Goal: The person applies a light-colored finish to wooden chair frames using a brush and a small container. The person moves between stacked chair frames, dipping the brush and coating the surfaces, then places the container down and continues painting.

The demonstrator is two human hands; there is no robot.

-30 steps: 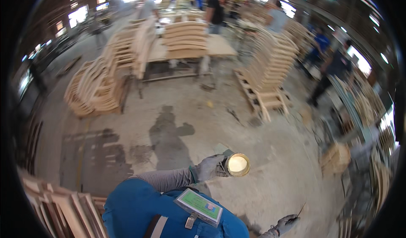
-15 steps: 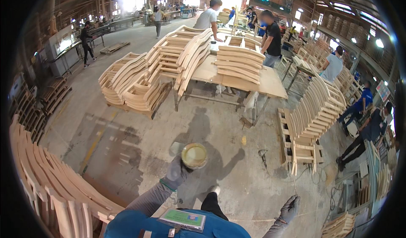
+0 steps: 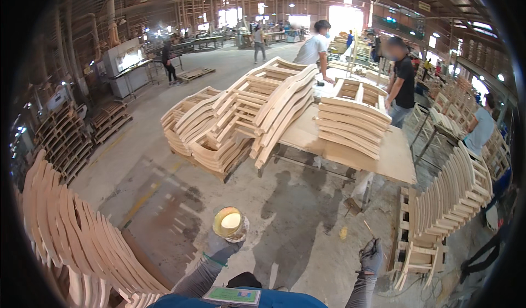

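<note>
My left hand (image 3: 226, 244), in a grey glove, holds a small round tub (image 3: 239, 234) out in front of me, fingers wrapped round its side and underneath. The tub's mouth faces up, showing pale cream-yellow matter inside and smears on the wall. At the right, my gloved right hand (image 3: 371, 257) is closed on a thin wooden stick (image 3: 369, 229) that points up and away; its tip is too small to make out. The two hands are well apart. Both forearms wear grey sleeves.
Curved wooden frames (image 3: 82, 237) stand stacked close on my left. Ahead, more stacked frames (image 3: 287, 97) lie beside and on a plywood-topped table (image 3: 392, 152), two people behind it. A pallet (image 3: 404, 220) of frames stands at the right. The concrete floor (image 3: 164, 234) has dark stains.
My view has swung left and come nearer the table. My right hand has risen, its stick now tilting left. The tub has shifted slightly left and lower, still in my left hand.
</note>
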